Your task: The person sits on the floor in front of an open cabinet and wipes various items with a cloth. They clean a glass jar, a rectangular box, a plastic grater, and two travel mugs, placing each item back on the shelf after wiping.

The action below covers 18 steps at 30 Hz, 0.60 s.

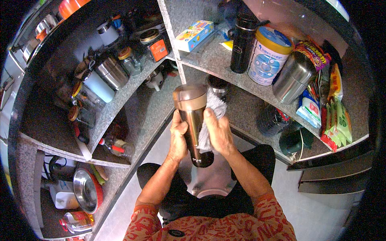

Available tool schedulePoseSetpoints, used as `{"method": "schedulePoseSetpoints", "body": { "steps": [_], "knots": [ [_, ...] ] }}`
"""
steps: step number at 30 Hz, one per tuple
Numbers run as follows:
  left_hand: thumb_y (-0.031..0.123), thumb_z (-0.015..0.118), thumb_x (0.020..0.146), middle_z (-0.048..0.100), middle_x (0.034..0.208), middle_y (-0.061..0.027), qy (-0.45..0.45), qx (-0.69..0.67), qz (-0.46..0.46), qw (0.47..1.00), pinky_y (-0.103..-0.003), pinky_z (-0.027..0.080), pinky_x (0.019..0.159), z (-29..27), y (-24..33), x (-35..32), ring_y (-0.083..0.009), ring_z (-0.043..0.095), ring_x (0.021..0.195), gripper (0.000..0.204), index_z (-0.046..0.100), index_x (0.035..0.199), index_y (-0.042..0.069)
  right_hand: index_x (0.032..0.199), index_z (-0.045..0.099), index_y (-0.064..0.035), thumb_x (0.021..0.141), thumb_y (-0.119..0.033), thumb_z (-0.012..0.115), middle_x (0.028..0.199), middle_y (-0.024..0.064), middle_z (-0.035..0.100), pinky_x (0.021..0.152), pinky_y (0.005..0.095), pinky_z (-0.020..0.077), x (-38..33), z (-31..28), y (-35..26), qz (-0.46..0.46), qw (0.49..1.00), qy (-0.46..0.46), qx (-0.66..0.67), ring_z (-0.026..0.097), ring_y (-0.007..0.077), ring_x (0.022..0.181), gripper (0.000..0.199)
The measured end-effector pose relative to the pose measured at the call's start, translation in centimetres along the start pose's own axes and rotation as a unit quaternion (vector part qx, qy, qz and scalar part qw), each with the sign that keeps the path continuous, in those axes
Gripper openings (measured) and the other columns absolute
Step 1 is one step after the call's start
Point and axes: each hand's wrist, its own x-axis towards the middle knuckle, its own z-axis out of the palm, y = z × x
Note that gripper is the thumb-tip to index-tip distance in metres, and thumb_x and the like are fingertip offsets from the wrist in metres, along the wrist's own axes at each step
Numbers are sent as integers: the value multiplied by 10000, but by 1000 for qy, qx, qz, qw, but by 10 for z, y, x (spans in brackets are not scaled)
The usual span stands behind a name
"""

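Note:
A tall brown-lidded steel flask (192, 120) stands out in front of me, held in both hands. My left hand (177, 138) wraps its left side. On the right side my right hand (218, 132) presses a grey-white cloth (212, 110) against the flask's body. Its dark base (202, 159) points toward my chest.
Granite shelves (132, 86) curve around me. The left ones hold steel canisters (111, 72), jars and bottles; a steel bowl (85, 189) sits low left. On the right shelf stand a black flask (242, 42), a round tin (267, 54), a steel container (293, 76) and snack packets (335, 116).

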Motion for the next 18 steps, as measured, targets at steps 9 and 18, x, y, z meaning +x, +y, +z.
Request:
{"method": "schedulePoseSetpoints", "body": {
  "steps": [9, 18],
  "knots": [
    [164, 822, 599, 558, 1102, -64, -77, -10, 1, 997, -322, 401, 913, -4, 12, -13, -168, 517, 1024, 715, 465, 1200, 11, 1179, 489, -7, 908, -376, 480, 1100, 81, 543, 912, 316, 379, 3, -2, -19, 74, 976, -74, 189, 494, 157, 1020, 458],
    [419, 796, 467, 545, 1114, -101, -186, -14, -157, 970, -328, 378, 920, -8, 16, -21, -215, 509, 1022, 948, 445, 1200, -67, 1091, 523, 85, 868, -584, 334, 1034, 239, 592, 839, 372, 467, 20, -9, -25, 123, 863, -168, 461, 598, 299, 924, 730]
  ]
}}
